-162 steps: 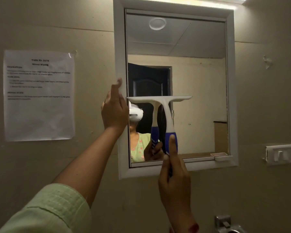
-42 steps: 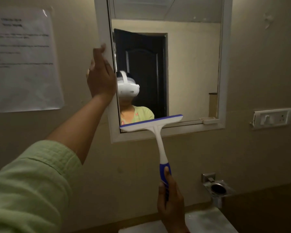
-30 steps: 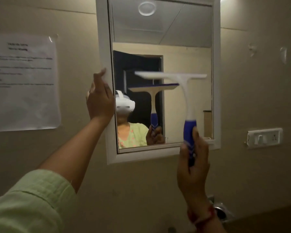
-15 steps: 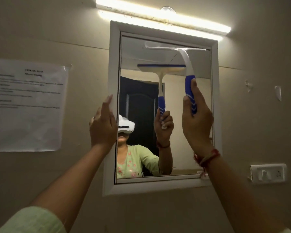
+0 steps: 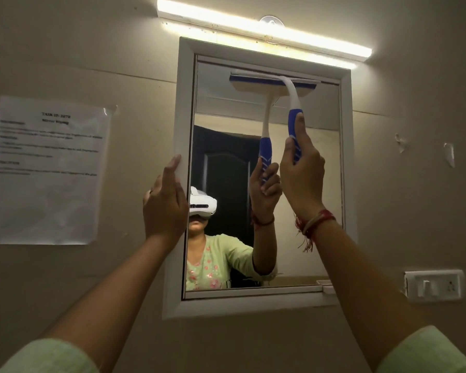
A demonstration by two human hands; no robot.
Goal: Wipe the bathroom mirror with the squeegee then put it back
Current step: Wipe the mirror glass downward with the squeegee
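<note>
Squeegee lies with its blade flat across the top of the mirror, right of middle. The right hand is wrapped around its blue handle, while the left hand rests with straight fingers on the left side of the frame, grasping nothing. For a clean stroke, I judge the blade should press evenly and draw straight down to the bottom edge.

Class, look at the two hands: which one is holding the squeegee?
The right hand, the one with wrist threads, grips the squeegee by its blue handle, near the top of the mirror. The left hand only rests on the white frame.
</note>
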